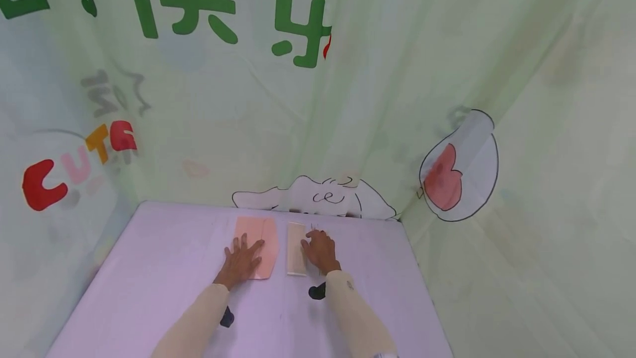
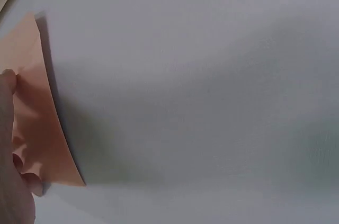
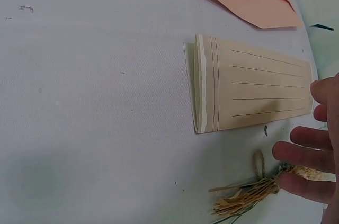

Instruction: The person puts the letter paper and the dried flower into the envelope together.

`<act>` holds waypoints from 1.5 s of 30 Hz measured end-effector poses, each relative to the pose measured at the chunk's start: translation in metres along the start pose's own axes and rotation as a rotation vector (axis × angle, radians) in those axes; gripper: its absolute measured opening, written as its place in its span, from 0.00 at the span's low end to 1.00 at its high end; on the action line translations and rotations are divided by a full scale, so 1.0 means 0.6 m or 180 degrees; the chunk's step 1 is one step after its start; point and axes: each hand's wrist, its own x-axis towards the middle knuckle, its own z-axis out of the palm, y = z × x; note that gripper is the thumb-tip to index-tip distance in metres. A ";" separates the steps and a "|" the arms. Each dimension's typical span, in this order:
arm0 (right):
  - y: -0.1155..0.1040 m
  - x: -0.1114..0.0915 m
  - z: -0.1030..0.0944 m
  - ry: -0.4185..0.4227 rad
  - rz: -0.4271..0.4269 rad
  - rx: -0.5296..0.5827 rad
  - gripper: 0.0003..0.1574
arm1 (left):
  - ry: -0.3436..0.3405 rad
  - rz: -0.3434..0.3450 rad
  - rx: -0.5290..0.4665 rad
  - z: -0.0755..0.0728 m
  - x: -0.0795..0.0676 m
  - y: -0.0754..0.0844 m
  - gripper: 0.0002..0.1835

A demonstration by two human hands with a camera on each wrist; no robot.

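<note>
My left hand (image 1: 239, 263) rests with spread fingers on a pink paper piece (image 1: 270, 239), which looks like an envelope with angled corners and a fold line. Its near edge lifts slightly in the left wrist view. To its right lies a folded sheet of cream letter paper (image 3: 259, 89) with printed lines, its layers parting at one end. My right hand (image 1: 321, 250) is just right of that paper, fingers loosely bent over a small bunch of dried flowers (image 3: 241, 200) tied with twine. The hand partly hides the bunch in the head view.
The pale lilac table (image 1: 149, 269) meets a light curtain (image 1: 213, 126) along its back and sides. A drawn white cut-out figure (image 1: 318, 198) stands at the table's back edge. Dark wrist-camera pieces (image 1: 317, 291) hang beneath the forearms.
</note>
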 end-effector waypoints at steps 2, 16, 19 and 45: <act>-0.002 0.001 -0.002 0.0010 0.0043 0.0041 0.20 | -0.0013 -0.0021 -0.0105 -0.001 0.000 -0.001 0.26; -0.002 -0.012 0.014 0.0345 0.0428 0.0609 0.15 | -0.0002 -0.0002 -0.0405 -0.001 -0.010 -0.001 0.26; 0.021 -0.003 0.048 0.0556 0.0455 0.0817 0.20 | -0.0068 -0.0026 -0.0402 -0.009 -0.010 0.001 0.26; -0.031 0.000 0.125 0.1351 0.0860 0.0452 0.05 | -0.0036 0.0022 -0.0414 -0.004 -0.004 -0.007 0.25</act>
